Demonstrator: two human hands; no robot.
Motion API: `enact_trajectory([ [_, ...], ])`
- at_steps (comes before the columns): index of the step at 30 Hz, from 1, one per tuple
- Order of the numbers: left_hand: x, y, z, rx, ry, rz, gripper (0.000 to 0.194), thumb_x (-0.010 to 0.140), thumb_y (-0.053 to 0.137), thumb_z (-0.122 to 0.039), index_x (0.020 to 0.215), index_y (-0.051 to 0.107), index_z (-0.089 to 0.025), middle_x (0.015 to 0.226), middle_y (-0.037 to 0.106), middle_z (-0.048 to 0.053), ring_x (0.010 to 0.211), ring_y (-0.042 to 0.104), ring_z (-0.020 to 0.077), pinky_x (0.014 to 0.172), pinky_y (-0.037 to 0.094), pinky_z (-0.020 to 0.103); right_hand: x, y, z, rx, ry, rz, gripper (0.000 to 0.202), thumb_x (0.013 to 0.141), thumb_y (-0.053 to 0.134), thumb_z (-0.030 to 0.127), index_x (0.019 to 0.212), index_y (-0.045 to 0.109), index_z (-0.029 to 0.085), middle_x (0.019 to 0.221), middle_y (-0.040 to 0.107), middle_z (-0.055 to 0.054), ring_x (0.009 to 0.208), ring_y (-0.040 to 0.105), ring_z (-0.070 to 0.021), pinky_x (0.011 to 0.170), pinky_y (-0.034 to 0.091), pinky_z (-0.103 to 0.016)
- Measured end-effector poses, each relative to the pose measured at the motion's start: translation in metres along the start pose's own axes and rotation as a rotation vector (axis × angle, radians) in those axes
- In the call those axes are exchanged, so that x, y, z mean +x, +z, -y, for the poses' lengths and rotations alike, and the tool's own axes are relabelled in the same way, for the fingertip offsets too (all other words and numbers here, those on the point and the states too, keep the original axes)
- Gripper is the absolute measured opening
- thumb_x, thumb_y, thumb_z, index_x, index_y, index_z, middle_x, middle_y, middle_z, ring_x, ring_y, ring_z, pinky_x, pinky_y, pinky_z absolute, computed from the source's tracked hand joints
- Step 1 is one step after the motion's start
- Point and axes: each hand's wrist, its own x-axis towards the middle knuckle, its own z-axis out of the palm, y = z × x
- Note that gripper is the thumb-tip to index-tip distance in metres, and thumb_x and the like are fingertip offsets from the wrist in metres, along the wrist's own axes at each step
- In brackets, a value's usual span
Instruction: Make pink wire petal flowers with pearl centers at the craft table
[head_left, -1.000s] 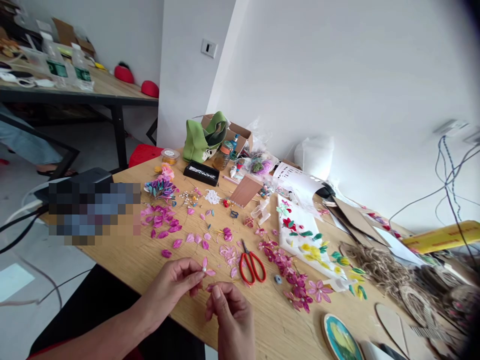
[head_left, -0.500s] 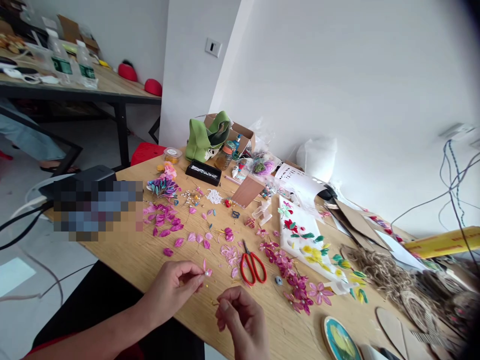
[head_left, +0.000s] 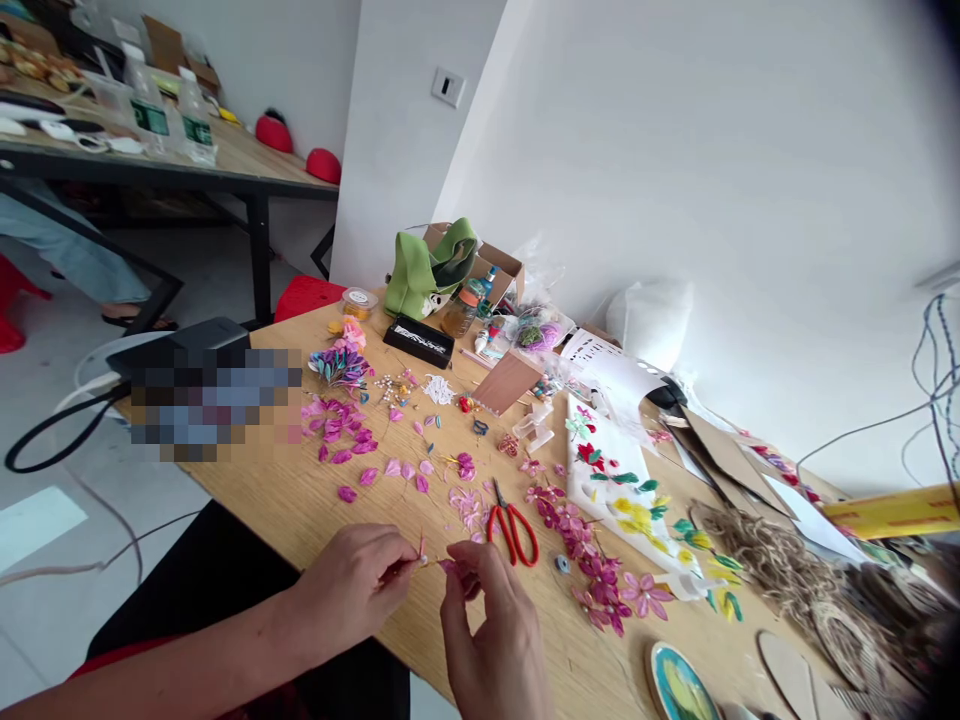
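My left hand (head_left: 367, 580) pinches a small pink petal flower (head_left: 422, 548) with a pearly bead at its middle. Close beside it, my right hand (head_left: 495, 630) has thumb and fingers curled round a small pink petal (head_left: 450, 566) with a thin wire end pointing at the flower. The fingers partly hide this petal. Just beyond my right hand lie red-handled scissors (head_left: 514, 530) and a heap of pale pink loops (head_left: 469, 508). Loose magenta petals (head_left: 341, 425) are spread further left on the wooden table (head_left: 285, 510).
Finished magenta flowers (head_left: 592, 560) and a white board (head_left: 600, 480) with yellow and red flowers lie to the right. Behind are a black case (head_left: 418, 342), a green bag (head_left: 431, 270) and a jar (head_left: 459, 310). A round painted piece (head_left: 679, 680) sits near the front edge.
My right hand has moved up and left to meet the flower, and a pink petal now shows in its fingers. The view has shifted slightly, while my left hand keeps its pinch.
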Motion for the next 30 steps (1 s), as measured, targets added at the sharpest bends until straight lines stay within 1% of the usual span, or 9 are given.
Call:
enact_trajectory([
  [3, 0.0, 0.0, -0.001, 0.045, 0.026, 0.005, 0.016, 0.084, 0.048, -0.011, 0.077, 0.06, -0.018, 0.069, 0.064, 0.003, 0.064, 0.059, 0.0158, 0.061, 0.04, 0.025, 0.0, 0.003, 0.001, -0.036, -0.051, 0.03, 0.014, 0.09, 0.048, 0.017, 0.086, 0.06, 0.022, 0.071, 0.056, -0.001, 0.063, 0.054, -0.0158, 0.059, 0.041, -0.027],
  [7, 0.0, 0.001, -0.003, 0.114, 0.053, 0.007, 0.016, 0.082, 0.049, -0.009, 0.074, 0.058, -0.018, 0.066, 0.061, 0.002, 0.061, 0.057, 0.0154, 0.059, 0.038, 0.026, 0.0, 0.008, 0.003, -0.093, -0.083, 0.051, 0.019, 0.091, 0.044, 0.014, 0.089, 0.061, 0.022, 0.076, 0.057, -0.003, 0.068, 0.056, -0.0166, 0.062, 0.042, -0.027],
  [15, 0.003, -0.001, -0.006, 0.138, 0.028, 0.028, 0.017, 0.083, 0.049, -0.01, 0.068, 0.055, -0.017, 0.062, 0.059, 0.001, 0.058, 0.056, 0.0149, 0.056, 0.038, 0.025, -0.004, 0.018, 0.003, -0.196, -0.113, 0.042, 0.017, 0.089, 0.045, 0.011, 0.09, 0.059, 0.022, 0.076, 0.057, -0.003, 0.068, 0.055, -0.0167, 0.062, 0.041, -0.027],
  [21, 0.004, 0.0, -0.007, 0.139, 0.021, 0.011, 0.017, 0.085, 0.049, -0.012, 0.072, 0.058, -0.016, 0.061, 0.06, 0.001, 0.056, 0.057, 0.0148, 0.056, 0.038, 0.025, -0.006, 0.022, 0.002, -0.252, -0.146, 0.047, 0.016, 0.091, 0.044, 0.013, 0.089, 0.057, 0.022, 0.073, 0.055, -0.003, 0.065, 0.053, -0.0175, 0.057, 0.039, -0.028],
  [25, 0.003, 0.002, -0.005, 0.085, 0.019, -0.036, 0.019, 0.087, 0.048, -0.015, 0.07, 0.057, -0.016, 0.062, 0.06, 0.001, 0.056, 0.057, 0.0144, 0.056, 0.039, 0.024, -0.006, 0.024, 0.002, -0.279, -0.131, 0.043, 0.016, 0.091, 0.043, 0.015, 0.098, 0.056, 0.021, 0.074, 0.055, -0.002, 0.065, 0.055, -0.0177, 0.059, 0.044, -0.028],
  [27, 0.002, 0.003, -0.004, 0.079, 0.019, -0.038, 0.02, 0.088, 0.048, -0.017, 0.069, 0.056, -0.016, 0.061, 0.06, 0.0, 0.056, 0.056, 0.0141, 0.055, 0.039, 0.024, -0.006, 0.025, 0.001, -0.291, -0.117, 0.049, 0.017, 0.091, 0.042, 0.015, 0.102, 0.055, 0.021, 0.075, 0.056, -0.002, 0.066, 0.057, -0.0175, 0.059, 0.046, -0.028],
  [30, 0.001, 0.005, -0.002, 0.088, 0.029, -0.045, 0.021, 0.088, 0.048, -0.018, 0.069, 0.056, -0.016, 0.061, 0.059, 0.0, 0.056, 0.056, 0.0141, 0.055, 0.039, 0.024, -0.005, 0.024, -0.003, -0.317, -0.167, 0.08, 0.018, 0.09, 0.044, 0.015, 0.105, 0.053, 0.02, 0.074, 0.056, -0.001, 0.064, 0.057, -0.0173, 0.057, 0.047, -0.027],
])
